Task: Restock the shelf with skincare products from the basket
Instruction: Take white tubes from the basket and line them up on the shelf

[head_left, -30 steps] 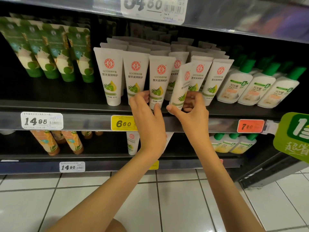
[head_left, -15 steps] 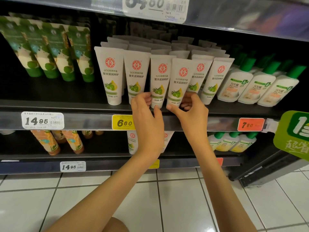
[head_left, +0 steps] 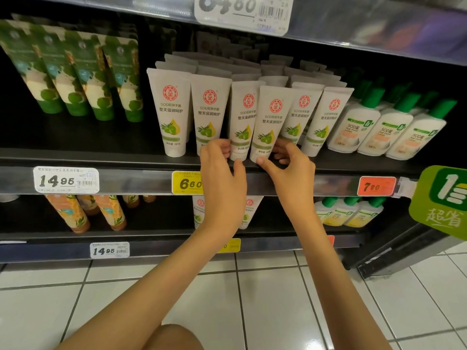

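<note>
Both hands pinch neighbouring white hand-cream tubes on the shelf [head_left: 126,157]: left hand [head_left: 222,170] on the third tube [head_left: 243,117], right hand [head_left: 290,170], apparently, on the fourth tube [head_left: 270,122] at its 3 o'clock.

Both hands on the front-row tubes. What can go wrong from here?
1. The tubes stand cap-down, packed side by side; the tube in the right hand leans a little and overlaps its neighbours, so letting go may tip it or the row.
2. It sits at the shelf edge, so a nudge could drop it to the floor.
3. The left hand pinches the next tube; pulling back could drag it forward.
</note>
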A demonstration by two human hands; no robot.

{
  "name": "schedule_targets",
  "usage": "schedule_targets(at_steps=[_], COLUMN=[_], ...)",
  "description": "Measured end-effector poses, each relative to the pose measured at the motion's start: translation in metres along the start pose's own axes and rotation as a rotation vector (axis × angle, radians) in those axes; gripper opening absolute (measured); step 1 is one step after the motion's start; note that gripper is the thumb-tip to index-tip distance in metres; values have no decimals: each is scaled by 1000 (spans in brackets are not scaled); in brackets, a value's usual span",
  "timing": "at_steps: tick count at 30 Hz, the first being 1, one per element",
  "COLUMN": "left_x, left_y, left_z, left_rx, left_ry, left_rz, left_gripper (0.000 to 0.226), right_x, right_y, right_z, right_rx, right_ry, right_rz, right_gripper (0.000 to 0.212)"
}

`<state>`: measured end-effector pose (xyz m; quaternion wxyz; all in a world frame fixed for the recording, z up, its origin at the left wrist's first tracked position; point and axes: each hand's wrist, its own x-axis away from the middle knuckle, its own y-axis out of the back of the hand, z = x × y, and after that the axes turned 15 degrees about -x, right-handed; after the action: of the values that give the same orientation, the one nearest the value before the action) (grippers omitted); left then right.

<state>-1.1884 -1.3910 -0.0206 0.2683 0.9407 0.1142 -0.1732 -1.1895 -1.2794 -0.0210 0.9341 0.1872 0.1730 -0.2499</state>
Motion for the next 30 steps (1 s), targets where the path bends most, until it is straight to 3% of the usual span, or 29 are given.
schedule_targets(at_steps=[3, 6, 12, 18, 24, 30], left_x=[9, 15, 7, 36, 148, 266], left_y=[16, 47, 145, 281, 460, 548], left_z=[4, 14, 54, 141, 246, 328], left_rx=[-47, -66, -111, -197, -310, -411], left_ry=[-133, -298, -330, -91, 360, 754], left_rz=[64, 175, 233, 63, -271, -492], left_gripper=[31, 31, 28, 26, 23, 34], right_x=[16, 42, 83, 141, 227, 344], right_y=[-3, -14, -76, -178, -286, -395], right_z=[9, 25, 77, 134, 190, 216], right_rx=[12, -52, -222, -316, -327, -354], right_ry=[87, 214, 154, 112, 168, 123], right_rz=[-128, -192, 234, 761, 1308, 1640], right_gripper=[48, 28, 18, 15, 14, 8])
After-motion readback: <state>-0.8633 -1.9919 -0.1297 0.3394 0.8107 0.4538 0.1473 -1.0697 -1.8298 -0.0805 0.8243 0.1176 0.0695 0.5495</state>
